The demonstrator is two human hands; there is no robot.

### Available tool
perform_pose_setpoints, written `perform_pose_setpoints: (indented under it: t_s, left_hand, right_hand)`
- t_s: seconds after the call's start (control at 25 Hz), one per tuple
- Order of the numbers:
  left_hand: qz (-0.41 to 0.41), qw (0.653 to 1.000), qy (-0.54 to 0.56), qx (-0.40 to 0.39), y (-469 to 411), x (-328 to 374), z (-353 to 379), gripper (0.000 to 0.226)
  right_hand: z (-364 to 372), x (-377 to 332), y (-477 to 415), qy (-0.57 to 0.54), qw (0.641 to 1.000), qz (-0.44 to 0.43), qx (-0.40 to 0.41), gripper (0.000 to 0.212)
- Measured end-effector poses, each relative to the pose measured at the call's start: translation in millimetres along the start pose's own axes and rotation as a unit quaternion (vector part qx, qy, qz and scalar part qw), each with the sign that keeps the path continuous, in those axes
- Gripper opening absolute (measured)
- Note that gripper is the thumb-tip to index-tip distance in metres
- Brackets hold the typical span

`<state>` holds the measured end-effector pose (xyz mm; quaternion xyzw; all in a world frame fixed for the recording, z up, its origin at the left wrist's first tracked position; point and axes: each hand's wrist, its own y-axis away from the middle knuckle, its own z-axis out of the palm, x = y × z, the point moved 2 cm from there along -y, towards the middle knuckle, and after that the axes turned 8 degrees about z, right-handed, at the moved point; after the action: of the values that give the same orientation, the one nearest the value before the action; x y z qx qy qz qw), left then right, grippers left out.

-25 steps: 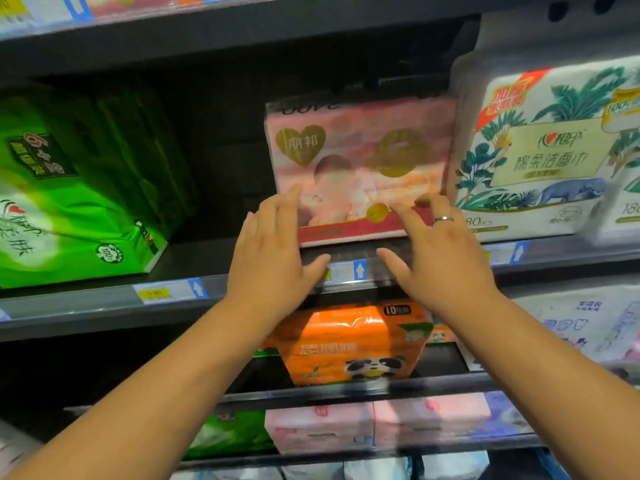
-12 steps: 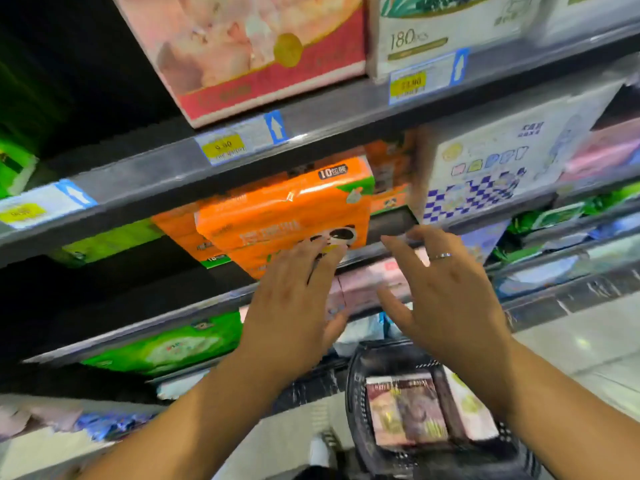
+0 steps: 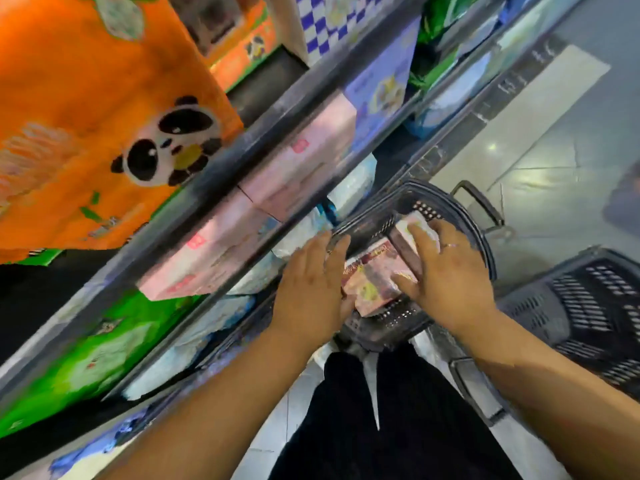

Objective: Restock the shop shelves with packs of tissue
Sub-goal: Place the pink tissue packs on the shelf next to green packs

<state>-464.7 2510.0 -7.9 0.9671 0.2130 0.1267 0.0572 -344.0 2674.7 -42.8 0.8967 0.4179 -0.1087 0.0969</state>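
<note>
Left hand [image 3: 311, 289] and right hand [image 3: 446, 275] press, fingers spread flat, on each side of the pink tissue pack [image 3: 370, 278] in the dark basket [image 3: 479, 233].

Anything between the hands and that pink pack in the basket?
Nothing visible. The left hand lies against the left edge of the pink pack and the right hand rests on its right side, fingers fairly straight, both inside the dark basket.
</note>
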Motion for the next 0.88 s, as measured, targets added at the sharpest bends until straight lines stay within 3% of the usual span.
perform_pose_setpoints:
  t_s: [0.12,0.28,0.64,0.88]
  left_hand:
    - [-0.010,0.998,0.024,-0.059,-19.8,0.7,51.6,0.094]
    - [-0.023,0.993,0.046,-0.107,-54.9,-3.6,131.4,0.091]
    - [-0.105,0.983,0.085,-0.127,-117.1,-9.2,326.2,0.089]
    - [-0.144,0.970,0.109,-0.161,-130.7,-5.5,388.9,0.087]
  right_hand:
    - [54.9,30.8,11.5,-0.003,0.998,0.052,-0.031,0.074]
    - [138.3,71.5,2.8,0.000,0.982,0.147,-0.120,0.091]
    - [308.6,207.0,-95.8,0.043,0.961,0.206,-0.182,0.105]
    - [374.6,238.6,-118.0,0.070,0.941,0.250,-0.215,0.108]
